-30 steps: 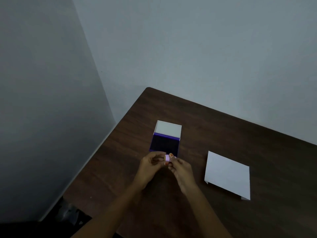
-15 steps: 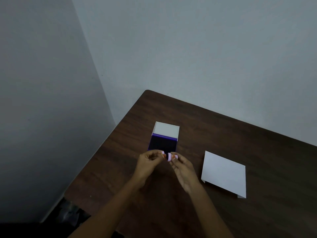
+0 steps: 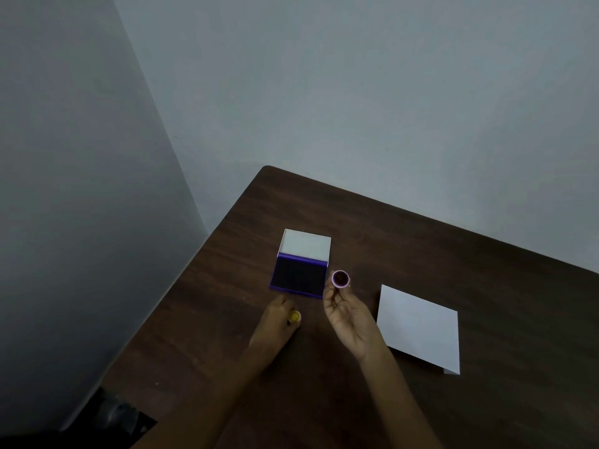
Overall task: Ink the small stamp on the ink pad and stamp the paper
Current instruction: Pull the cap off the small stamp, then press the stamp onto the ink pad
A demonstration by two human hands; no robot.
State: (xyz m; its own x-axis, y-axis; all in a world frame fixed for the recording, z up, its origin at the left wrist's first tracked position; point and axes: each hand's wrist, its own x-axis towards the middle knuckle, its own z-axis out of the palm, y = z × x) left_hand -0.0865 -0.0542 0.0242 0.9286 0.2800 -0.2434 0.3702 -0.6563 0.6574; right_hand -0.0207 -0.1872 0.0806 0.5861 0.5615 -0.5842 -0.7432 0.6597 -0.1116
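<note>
My right hand (image 3: 348,315) pinches a small round lilac stamp (image 3: 340,279) at its fingertips, with the dark stamp face turned up toward me. The stamp sits just right of the open ink pad (image 3: 298,276), a purple case with a dark pad and its white lid (image 3: 305,243) folded back. My left hand (image 3: 277,319) rests low on the table, fingers closed on a small yellow cap (image 3: 294,316). A white sheet of paper (image 3: 419,325) lies flat to the right of my right hand.
The dark wooden table (image 3: 421,241) stands in a room corner, with grey walls close behind it and on the left. Its left edge drops to a dark floor at the lower left.
My hands have separated: the yellow cap came off the stamp and went down and left with my left hand. My right hand has turned the stamp face up.
</note>
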